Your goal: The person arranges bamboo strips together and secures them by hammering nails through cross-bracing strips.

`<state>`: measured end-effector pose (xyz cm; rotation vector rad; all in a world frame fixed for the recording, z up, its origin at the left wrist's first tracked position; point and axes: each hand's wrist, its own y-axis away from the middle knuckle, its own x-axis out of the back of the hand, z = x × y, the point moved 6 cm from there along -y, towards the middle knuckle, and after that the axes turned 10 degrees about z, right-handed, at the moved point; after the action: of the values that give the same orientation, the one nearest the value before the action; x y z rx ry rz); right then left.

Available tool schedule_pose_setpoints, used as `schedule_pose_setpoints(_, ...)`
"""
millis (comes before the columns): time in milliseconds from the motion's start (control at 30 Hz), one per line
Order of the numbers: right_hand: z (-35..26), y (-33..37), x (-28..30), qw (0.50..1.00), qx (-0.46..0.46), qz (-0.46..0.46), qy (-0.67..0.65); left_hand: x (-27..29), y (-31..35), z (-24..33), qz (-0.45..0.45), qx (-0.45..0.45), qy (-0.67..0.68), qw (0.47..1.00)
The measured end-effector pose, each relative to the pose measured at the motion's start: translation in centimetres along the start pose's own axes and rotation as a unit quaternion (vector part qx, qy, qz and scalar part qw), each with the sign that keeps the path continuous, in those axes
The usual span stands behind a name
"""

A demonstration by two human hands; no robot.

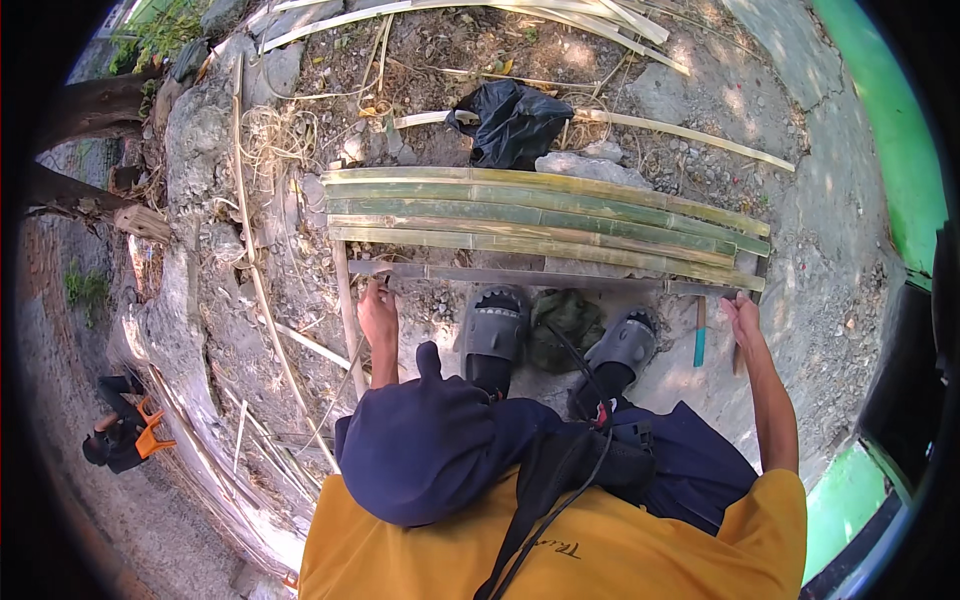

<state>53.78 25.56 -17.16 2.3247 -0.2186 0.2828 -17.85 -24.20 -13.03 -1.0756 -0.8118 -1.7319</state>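
A long greyish bamboo slat [540, 278] lies crosswise in front of my feet. My left hand [378, 318] is closed on it near its left end, and my right hand [741, 316] pinches its right end. Just beyond it, several split green-and-yellow bamboo slats [540, 215] lie side by side, roughly parallel to it. Their left ends rest by a wooden side pole [347, 312] that runs toward me. Another side piece [738, 361] shows below my right hand. The undersides of the slats and any fastenings are hidden.
A stick-like tool with a teal end [699, 345] lies left of my right hand. My grey sandals [497, 328] flank a dark green bundle [566, 330]. Beyond the slats are a black plastic bag [510, 122] and loose bamboo strips [690, 137]. A person [118, 425] is at far left with an orange chair [152, 430].
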Motion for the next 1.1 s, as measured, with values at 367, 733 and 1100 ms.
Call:
schedule_pose_setpoints(367, 1.4, 1.5, -0.7, 0.999, -0.025, 0.022, -0.006, 5.4, 1.1, -3.9, 0.051, -0.053, -0.041, 0.996)
schedule_pose_setpoints(733, 2.7, 0.9, -0.7, 0.999, -0.028, 0.021, -0.018, 10.6, -2.7, -4.5, 0.014, 0.093, -0.037, 0.995)
schedule_pose_setpoints(1100, 1.4, 3.2, -3.7, 0.998, -0.005, 0.007, -0.059, 2.6, -8.5, -7.2, 0.022, -0.054, 0.118, 0.991)
